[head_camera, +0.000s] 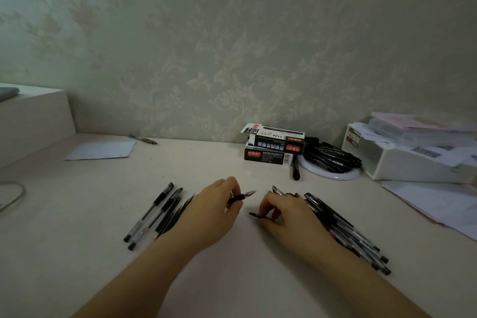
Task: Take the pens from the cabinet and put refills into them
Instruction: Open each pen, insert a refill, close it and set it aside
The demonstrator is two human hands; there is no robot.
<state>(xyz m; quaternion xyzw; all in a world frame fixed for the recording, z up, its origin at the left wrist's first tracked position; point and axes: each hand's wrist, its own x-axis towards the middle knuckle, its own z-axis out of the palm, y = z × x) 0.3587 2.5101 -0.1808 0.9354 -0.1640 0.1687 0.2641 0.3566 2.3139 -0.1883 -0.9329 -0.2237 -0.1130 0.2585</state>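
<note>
The left hand point(215, 208) is closed around a pen point(241, 197), gripping it near the front so the metal tip pokes out toward the right hand point(284, 210). That hand is curled too, its fingertips pinching a small dark piece point(256, 214) low over the counter point(240, 279); it may be a cap or the end of a refill, but it is too small and shadowed to tell. The hands are near each other without touching. A row of pens point(154, 217) lies just left of the left wrist, and a bigger heap of pens point(346, 230) runs under and beside the right forearm. Further back two stacked boxes point(273, 147) sit by the wall, next to a pile of black pens point(331, 157) on a white round tray point(335, 175). The main risk is mixing things up: the right forearm rests so close to the heap that a sweep could roll pens off or into the working gap, and filled and unfilled pens look alike. The small piece could also slip from a fingertip pinch and get lost among the dark barrels. Much of the pen in the left hand is hidden by the fingers, and the cabinet is not in view. Whether the boxes hold refills cannot be read from here.
</note>
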